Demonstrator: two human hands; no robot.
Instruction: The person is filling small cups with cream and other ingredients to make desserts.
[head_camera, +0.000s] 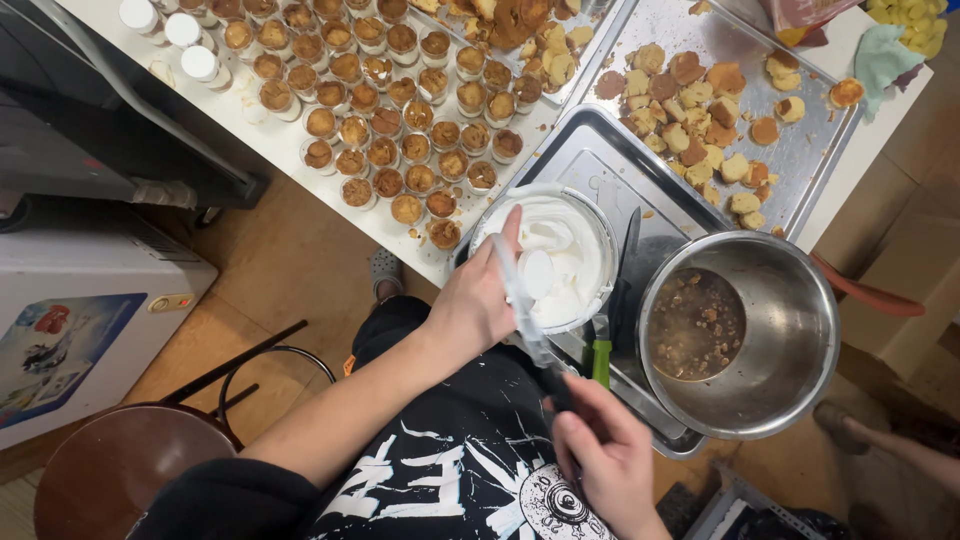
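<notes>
While the clear plastic piping bag (527, 310) lay slanted between my two hands, its long axis ran from about five o'clock near my body up to eleven o'clock, where its open mouth reached over the round white tub of whipped cream (556, 258). My left hand (478, 296) was the nearer one to that mouth, its fingers together and curled round the upper part of the bag, the forefinger stretched toward the cream at twelve o'clock. My right hand (603, 447) was clamped on the bag's lower, narrow end, fingers closed round it. At three o'clock from the tub stood a round steel bowl (790, 340) holding brown liquid with crumbs, both resting on a shiny metal tray (600, 165). A green-handled knife (603, 352) lay between them. Rows of small filled cups (400, 120) stood at eleven o'clock.
</notes>
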